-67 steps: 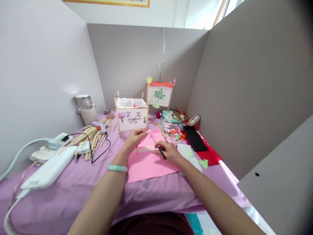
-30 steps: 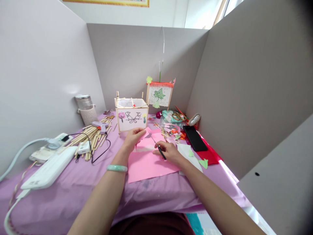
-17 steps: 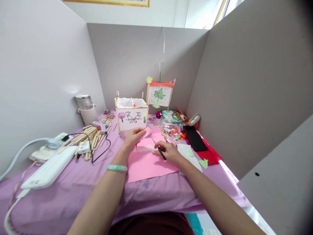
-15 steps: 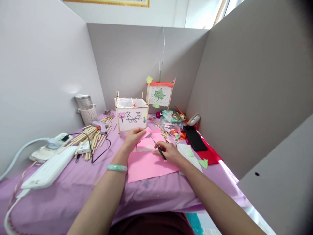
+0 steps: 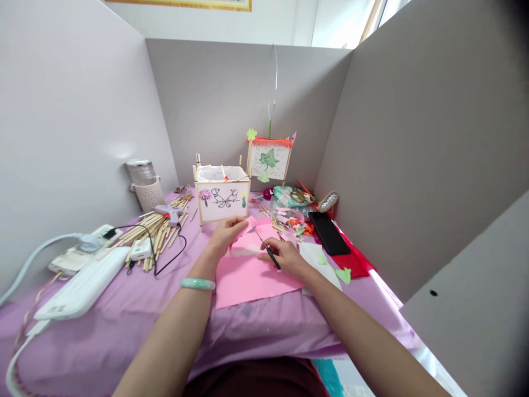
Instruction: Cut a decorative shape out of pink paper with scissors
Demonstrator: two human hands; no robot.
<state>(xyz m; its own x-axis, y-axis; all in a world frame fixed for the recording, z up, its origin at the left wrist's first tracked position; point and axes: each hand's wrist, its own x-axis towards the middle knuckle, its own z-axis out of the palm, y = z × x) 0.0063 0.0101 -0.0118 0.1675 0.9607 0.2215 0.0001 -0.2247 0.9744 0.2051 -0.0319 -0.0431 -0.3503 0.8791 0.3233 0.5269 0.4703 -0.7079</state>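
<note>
My left hand [image 5: 228, 230] is closed, pinching a small piece of pink paper [image 5: 250, 223] between thumb and fingers, above the table. In my right hand [image 5: 285, 255] is a pair of black-handled scissors [image 5: 270, 255], its thin metal blades pointing up and left to the edge of the pink piece. The fingers partly hide the handles. Below both hands a large pink sheet [image 5: 256, 284] lies flat on the purple cloth. White paper [image 5: 330, 273] with pale green cut-outs [image 5: 344, 275] lies right of my right hand.
Behind my hands stands a stick-framed paper lantern [image 5: 224, 201] with drawn birds; another lantern [image 5: 268, 160] is further back. Wooden sticks [image 5: 165, 234], a glue gun [image 5: 170, 213] and a white power bank [image 5: 85, 284] are left. A black phone [image 5: 329, 232] lies right. Grey partitions [image 5: 248, 99] surround the table.
</note>
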